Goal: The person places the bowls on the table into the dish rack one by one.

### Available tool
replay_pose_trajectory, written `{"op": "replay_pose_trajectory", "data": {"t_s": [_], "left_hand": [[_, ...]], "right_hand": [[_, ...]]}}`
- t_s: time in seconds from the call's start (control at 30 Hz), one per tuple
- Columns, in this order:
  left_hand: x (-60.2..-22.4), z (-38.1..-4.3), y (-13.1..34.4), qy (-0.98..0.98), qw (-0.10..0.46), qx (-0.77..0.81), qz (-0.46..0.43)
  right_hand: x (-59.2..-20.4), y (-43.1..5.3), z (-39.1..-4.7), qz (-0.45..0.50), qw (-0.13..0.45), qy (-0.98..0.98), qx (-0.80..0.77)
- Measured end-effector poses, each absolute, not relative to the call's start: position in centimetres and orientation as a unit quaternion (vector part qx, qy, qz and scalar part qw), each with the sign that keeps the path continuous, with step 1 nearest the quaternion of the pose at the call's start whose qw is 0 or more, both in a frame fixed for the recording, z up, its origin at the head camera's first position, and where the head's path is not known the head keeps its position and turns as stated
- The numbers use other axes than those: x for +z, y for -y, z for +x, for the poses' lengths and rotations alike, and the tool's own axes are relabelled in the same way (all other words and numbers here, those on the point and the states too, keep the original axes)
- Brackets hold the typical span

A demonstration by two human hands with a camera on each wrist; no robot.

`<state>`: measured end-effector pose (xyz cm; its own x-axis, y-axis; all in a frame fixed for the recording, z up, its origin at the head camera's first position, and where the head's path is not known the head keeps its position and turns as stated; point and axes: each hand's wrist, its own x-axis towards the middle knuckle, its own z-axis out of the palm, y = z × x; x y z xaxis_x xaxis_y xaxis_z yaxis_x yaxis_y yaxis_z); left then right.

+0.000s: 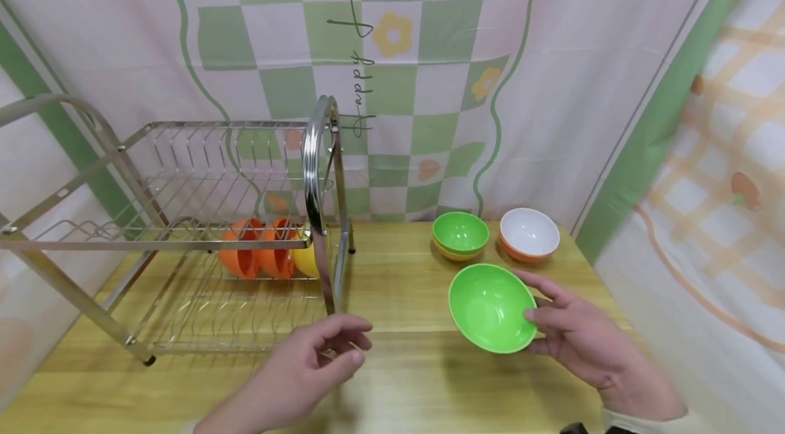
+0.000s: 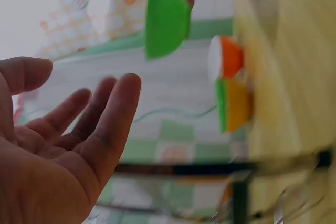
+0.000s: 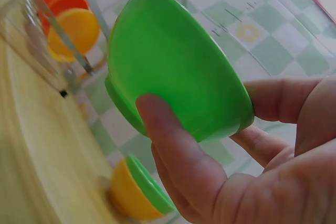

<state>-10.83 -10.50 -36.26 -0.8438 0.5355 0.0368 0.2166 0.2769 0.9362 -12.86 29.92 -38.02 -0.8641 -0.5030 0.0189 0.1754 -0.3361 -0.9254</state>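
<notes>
Head view: right hand (image 1: pixel 582 342) pinches a green bowl (image 1: pixel 493 309) at its right side, clear of the worktop (image 1: pixel 392 277), mouth tipped toward the person; a side hold like this presumably leaves the rest of the rim free. Left hand (image 1: pixel 303 369) holds nothing, fingers loosely bent, near the metal rack (image 1: pixel 313 175). On its lower tier, two orange bowls (image 1: pixel 236 262) and a yellow bowl (image 1: pixel 304 261) stand on edge in a row, likely kept upright by the wires. Behind the held bowl, a green-over-yellow stack (image 1: pixel 460 235) sits beside a white-lined orange bowl (image 1: pixel 529 235) (nested, I judge, to save room). Left wrist view: thumb and fingers well parted, nothing between them; the green bowl hangs beyond, in the other hand. Right wrist view: one finger lies along the bowl's outer wall, another touches near the rim, apparently sharing the weight.
</notes>
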Motion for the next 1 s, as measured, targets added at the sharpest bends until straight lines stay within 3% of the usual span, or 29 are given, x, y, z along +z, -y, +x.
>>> {"op": "replay_pose_trajectory", "data": {"t_s": [0.43, 1.0], "left_hand": [[-39.1, -11.8, 7.1, -0.534, 0.296, 0.782, 0.126], [-39.9, -12.2, 6.0, -0.432, 0.339, 0.831, 0.092]], "right_hand": [[-38.0, -25.6, -11.7, -0.169, 0.232, -0.553, -0.782], [-38.0, -22.4, -10.7, -0.170, 0.248, -0.564, -0.769]]}}
